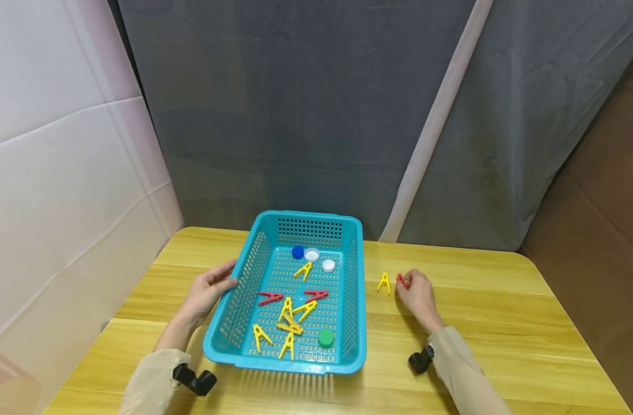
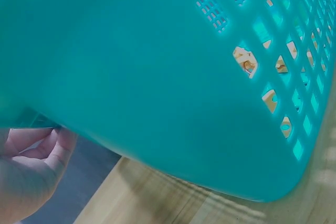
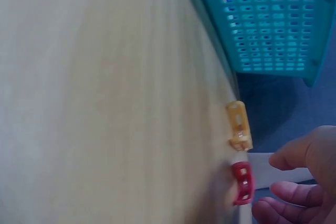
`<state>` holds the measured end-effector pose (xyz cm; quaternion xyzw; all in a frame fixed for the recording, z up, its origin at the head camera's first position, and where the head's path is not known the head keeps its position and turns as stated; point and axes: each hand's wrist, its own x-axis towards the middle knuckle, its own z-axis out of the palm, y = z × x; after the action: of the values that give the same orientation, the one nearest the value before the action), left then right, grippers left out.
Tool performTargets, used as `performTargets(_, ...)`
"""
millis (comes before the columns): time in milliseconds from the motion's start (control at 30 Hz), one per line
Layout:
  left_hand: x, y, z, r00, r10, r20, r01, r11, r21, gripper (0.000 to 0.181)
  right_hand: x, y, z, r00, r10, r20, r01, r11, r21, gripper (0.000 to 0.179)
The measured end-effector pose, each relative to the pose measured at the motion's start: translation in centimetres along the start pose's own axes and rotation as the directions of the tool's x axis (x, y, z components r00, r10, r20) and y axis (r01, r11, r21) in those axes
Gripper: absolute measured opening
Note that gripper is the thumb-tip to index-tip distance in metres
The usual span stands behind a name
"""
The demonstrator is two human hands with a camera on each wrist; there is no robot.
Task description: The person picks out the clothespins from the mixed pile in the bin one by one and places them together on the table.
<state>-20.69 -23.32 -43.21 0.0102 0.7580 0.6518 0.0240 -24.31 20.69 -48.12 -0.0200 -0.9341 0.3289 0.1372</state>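
Two beige sleeves [image 1: 469,369] with black wrist mounts [image 1: 194,380] enter at the lower edge of the frame. The wood-grain desk [image 1: 503,323] spans the lower half; its front corners lie outside the frame. A turquoise basket [image 1: 275,365] sits at lower centre, containing yellow clips [image 1: 291,327], two red clips [image 1: 316,295] and several round caps [image 1: 325,338]. The left hand [image 1: 204,294] grips the basket's left rim, fingers clamped on it. Right of the basket, the right hand [image 1: 419,294] is at a single red clip [image 1: 401,280], fingers apart in the right wrist view; a lone yellow clip [image 1: 385,276] stands just beside. Beyond the desk: grey curtain [image 1: 316,115] at upper centre, pale strip [image 1: 435,124] slanting across it, white panel [image 1: 62,173] left, brown panel [image 1: 596,190] right.
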Motion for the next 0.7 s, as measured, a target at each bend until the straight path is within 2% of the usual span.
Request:
performTargets(233, 0.0, -0.1, -0.1, 1.000, 0.005, 0.002, -0.005, 1.000, 0.000, 0.056, 0.2, -1.7, -1.1, 0.997, -0.065, -0.034, 0.067, 0.996, 0.060, 0.017)
performTargets(700, 0.0, -0.1, -0.1, 1.000, 0.007, 0.005, -0.007, 1.000, 0.001, 0.056, 2.1, -6.0, -2.7, 0.987, -0.159, 0.000, 0.158, 0.983, 0.098, 0.020)
